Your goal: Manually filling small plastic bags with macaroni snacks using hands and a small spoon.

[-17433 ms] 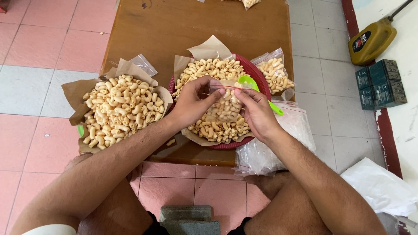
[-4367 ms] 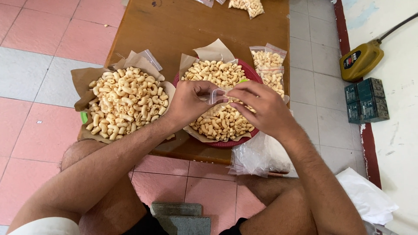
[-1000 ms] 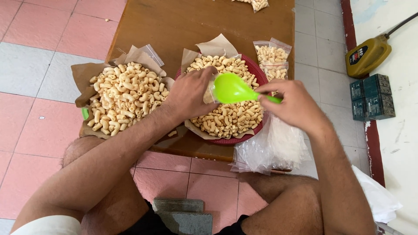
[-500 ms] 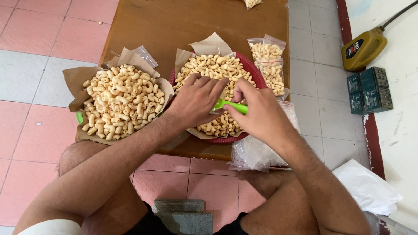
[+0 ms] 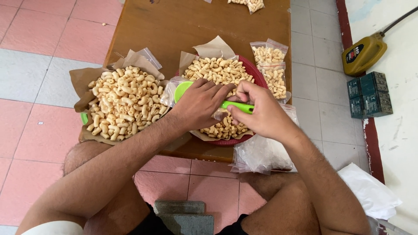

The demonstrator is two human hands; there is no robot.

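Fingers pinching green scoop — bowl half hidden, left hand

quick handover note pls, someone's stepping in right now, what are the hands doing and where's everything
Left hand: curled over the bowl of the green scoop and the mouth of a small clear bag, above the red tray.
Right hand: gripping the scoop's handle.
Macaroni snacks: heaped on brown paper in the red tray; a second heap sits on paper to the left, both on the wooden table.
Done: two filled bags lie by the tray's right edge, with another at the table's far edge.
Left: both heaps are large; a stack of empty bags lies at the near table edge.
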